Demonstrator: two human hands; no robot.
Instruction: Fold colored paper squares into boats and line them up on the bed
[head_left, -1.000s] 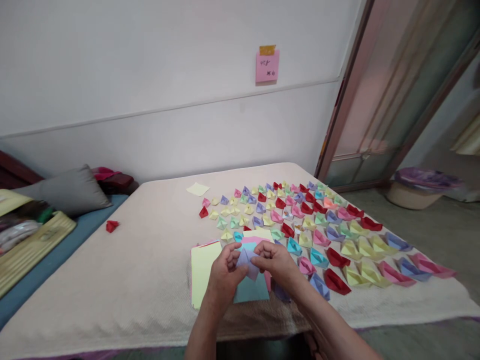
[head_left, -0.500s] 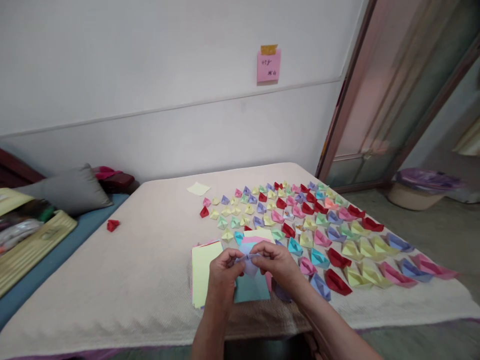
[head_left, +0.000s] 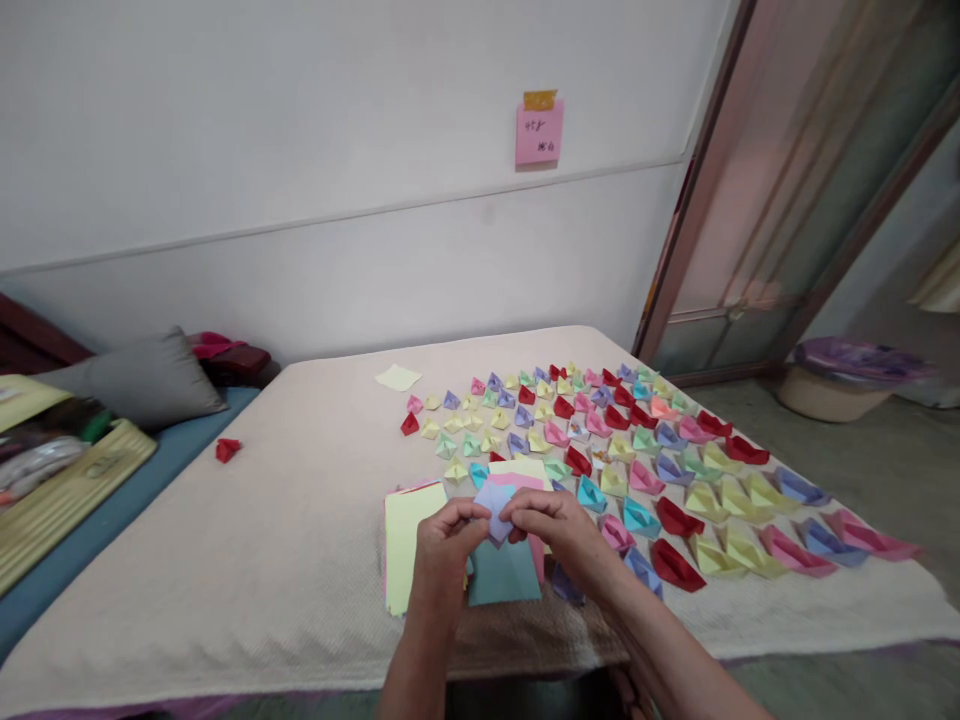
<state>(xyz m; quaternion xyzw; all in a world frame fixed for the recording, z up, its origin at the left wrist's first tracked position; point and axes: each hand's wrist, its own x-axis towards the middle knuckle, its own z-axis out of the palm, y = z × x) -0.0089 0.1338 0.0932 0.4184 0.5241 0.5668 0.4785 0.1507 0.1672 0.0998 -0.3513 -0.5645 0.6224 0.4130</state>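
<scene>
Between my two hands is a small piece of folded lavender paper (head_left: 496,510), roughly diamond-shaped. My left hand (head_left: 452,530) pinches its left corner between thumb and fingers. On the other side, my right hand (head_left: 544,520) grips the right corner the same way. Below the hands lies a teal paper sheet (head_left: 506,578), with pink and pale yellow sheets showing behind it. A stack of pale yellow paper (head_left: 409,540) sits just left, partly covered by my left hand and wrist. To the right spread many folded paper boats (head_left: 677,565) in several colours.
A cream cloth (head_left: 300,560) covers the surface. One red folded paper (head_left: 227,449) lies apart at left, and a yellow sheet (head_left: 398,377) at the back. A grey pillow (head_left: 150,380) stands far left. A pink note (head_left: 538,133) is taped to the wall.
The lavender paper has been turned or opened out between my fingers, now showing a taller diamond face. Both hands stay in nearly the same place.
</scene>
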